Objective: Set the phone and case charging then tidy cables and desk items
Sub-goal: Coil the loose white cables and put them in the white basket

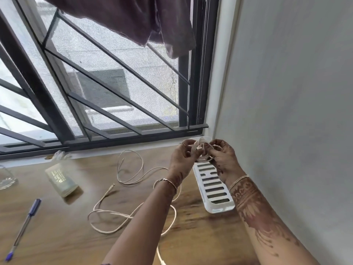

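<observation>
Coiled white cable [202,152] sits just above the slotted tray's [216,197] far end, pinched between left hand [181,156] and right hand [223,158]; loose cable [131,169] lies left of tray, nearer the left hand.

Free room on the desk, and what closes it
The wall [286,92] closes 3 o'clock and the window grille [99,96] closes 12 o'clock. The loose cable [125,182] sprawls at 6 o'clock, the slotted tray [219,207] at 4. Bare desk [63,232] is open at 7 o'clock.
</observation>
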Demonstrator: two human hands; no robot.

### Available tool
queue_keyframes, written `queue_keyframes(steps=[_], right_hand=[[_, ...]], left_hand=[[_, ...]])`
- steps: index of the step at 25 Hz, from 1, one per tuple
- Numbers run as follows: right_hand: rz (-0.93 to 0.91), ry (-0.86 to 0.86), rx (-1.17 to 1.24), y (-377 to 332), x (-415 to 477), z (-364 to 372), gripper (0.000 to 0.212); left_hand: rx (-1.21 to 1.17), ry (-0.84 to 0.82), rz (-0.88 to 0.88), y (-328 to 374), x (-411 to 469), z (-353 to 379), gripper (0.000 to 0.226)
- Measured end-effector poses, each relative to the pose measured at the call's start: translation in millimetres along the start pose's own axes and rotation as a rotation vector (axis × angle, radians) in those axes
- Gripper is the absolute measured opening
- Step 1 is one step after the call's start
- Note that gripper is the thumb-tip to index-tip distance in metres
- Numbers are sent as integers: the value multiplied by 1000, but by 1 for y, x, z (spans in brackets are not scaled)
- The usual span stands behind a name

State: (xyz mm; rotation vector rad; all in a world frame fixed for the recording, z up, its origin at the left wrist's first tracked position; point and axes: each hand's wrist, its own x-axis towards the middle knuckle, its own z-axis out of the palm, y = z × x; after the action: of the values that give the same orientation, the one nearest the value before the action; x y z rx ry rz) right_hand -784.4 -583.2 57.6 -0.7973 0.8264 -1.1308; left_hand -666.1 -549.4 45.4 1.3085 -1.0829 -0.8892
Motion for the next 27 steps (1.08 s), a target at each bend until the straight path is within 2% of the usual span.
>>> queue_keyframes(steps=[4,8,11,14,16,18,20,22,27], right_hand=[[-34,58,-89,7,10,-1,22],[22,20,-114,6,16,-4,21],[39,-13,-208,-6,19,-8,20],[-49,1,-540,-20,31,-9,18],[-159,46,-884,-26,46,-8,16],[-264,53,-1204,-29,63,-7,15],[-314,-14,-1453,-27,72,-7,12],[-358,-73,-1695,-19,77,-10,9],[-490,-96,-1959,12,88,-20,9]], left_hand=[[69,-7,3,-5,3,0,28],[168,-29,-4,-18,13,-6,36],[87,-35,-51,-16,15,-3,34],[4,-46,-111,-15,21,2,22],[88,-28,-130,-17,26,3,20],[242,24,-151,-23,28,4,27],[353,58,-194,-30,26,4,34],[387,50,-262,-41,24,4,51],[111,63,-418,-49,23,5,52]])
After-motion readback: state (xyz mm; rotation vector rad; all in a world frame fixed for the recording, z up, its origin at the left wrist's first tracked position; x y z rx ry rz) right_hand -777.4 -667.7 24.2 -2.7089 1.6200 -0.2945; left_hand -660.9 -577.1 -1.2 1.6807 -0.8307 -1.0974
